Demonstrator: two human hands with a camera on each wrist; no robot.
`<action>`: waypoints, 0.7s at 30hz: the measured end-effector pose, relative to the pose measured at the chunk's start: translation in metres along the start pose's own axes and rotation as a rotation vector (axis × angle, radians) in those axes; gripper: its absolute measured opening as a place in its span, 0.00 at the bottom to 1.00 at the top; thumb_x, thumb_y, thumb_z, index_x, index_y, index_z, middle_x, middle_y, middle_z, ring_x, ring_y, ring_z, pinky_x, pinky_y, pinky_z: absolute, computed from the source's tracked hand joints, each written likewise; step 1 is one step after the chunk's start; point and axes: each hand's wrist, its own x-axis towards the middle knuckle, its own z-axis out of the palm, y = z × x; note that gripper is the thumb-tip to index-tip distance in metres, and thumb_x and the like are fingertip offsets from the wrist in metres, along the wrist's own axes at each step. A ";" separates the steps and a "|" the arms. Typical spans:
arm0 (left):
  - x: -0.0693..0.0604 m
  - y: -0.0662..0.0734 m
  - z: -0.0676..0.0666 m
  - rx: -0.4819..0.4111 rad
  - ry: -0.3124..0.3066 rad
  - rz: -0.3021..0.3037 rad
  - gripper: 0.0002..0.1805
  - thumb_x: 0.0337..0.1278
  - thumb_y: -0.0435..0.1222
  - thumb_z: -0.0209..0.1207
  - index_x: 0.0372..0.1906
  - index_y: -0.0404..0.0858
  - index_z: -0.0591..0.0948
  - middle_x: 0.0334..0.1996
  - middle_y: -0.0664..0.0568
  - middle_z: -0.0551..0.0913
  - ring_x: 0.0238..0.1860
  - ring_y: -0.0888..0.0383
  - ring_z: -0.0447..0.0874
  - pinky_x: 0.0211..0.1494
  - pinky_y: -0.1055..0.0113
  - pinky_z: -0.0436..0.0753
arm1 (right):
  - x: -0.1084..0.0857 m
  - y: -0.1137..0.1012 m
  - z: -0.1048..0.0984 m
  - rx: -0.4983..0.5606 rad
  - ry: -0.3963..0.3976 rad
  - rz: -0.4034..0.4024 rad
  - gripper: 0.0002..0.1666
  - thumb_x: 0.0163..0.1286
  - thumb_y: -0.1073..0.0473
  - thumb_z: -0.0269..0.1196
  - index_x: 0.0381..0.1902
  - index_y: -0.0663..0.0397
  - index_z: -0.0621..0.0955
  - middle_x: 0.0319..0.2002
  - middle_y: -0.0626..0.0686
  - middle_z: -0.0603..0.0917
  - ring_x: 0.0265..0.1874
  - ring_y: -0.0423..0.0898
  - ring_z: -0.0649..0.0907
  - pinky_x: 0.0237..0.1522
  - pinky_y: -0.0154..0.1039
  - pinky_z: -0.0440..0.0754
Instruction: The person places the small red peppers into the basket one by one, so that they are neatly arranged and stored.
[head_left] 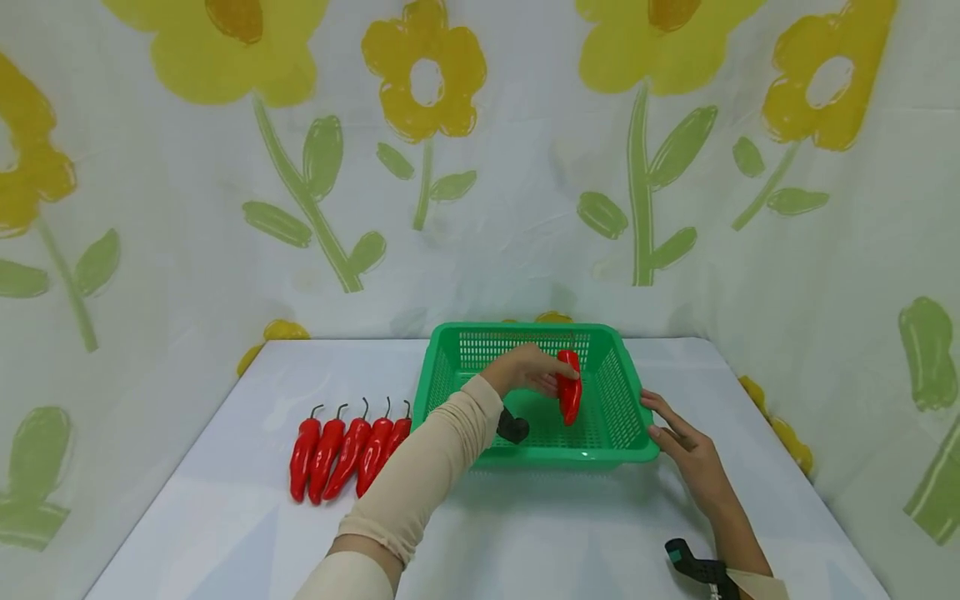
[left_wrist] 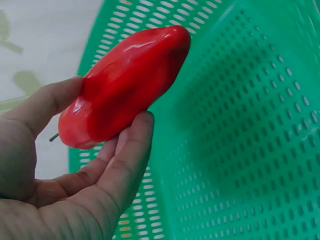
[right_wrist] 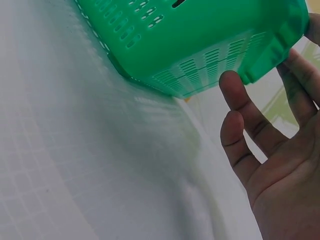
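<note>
My left hand (head_left: 528, 369) reaches over the green basket (head_left: 558, 455) and holds a red chili pepper (head_left: 570, 390). In the left wrist view the thumb presses one side of this glossy pepper (left_wrist: 125, 85) and the fingertips the other; its short stem points to the lower left. On the basket's right side, fingertips of my right hand (head_left: 693, 462) touch the rim. From the right wrist view, that hand's fingers look loosely extended, and two of them (right_wrist: 232, 92) stand apart from the basket wall. Left of the basket lies a row of several red chili peppers (head_left: 351, 458), stems pointing away.
The basket stands towards the back of a white-covered table (head_left: 225, 517). Behind and beside the table hangs a flower-printed cloth (head_left: 510, 225). My left forearm (head_left: 427, 467) crosses the basket's front left corner and partly covers the rightmost pepper of the row.
</note>
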 end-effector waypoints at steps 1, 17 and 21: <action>0.003 -0.002 0.002 0.013 -0.001 0.000 0.25 0.55 0.34 0.71 0.52 0.25 0.74 0.37 0.38 0.85 0.41 0.44 0.88 0.44 0.58 0.88 | 0.000 0.000 0.000 0.002 0.003 0.003 0.27 0.80 0.59 0.53 0.74 0.51 0.69 0.76 0.48 0.64 0.58 0.35 0.78 0.51 0.29 0.78; 0.034 -0.010 0.030 0.095 -0.037 -0.105 0.24 0.56 0.32 0.70 0.52 0.23 0.73 0.42 0.35 0.81 0.47 0.41 0.85 0.57 0.52 0.83 | -0.001 0.005 -0.003 0.032 -0.017 -0.034 0.27 0.80 0.62 0.53 0.73 0.54 0.69 0.76 0.51 0.63 0.58 0.38 0.79 0.55 0.27 0.76; 0.040 -0.012 0.032 0.118 -0.011 -0.145 0.27 0.57 0.32 0.70 0.55 0.23 0.72 0.45 0.33 0.81 0.50 0.40 0.85 0.55 0.54 0.84 | 0.000 0.004 -0.002 0.045 -0.016 -0.028 0.27 0.79 0.61 0.53 0.74 0.53 0.69 0.76 0.51 0.62 0.60 0.39 0.78 0.56 0.27 0.75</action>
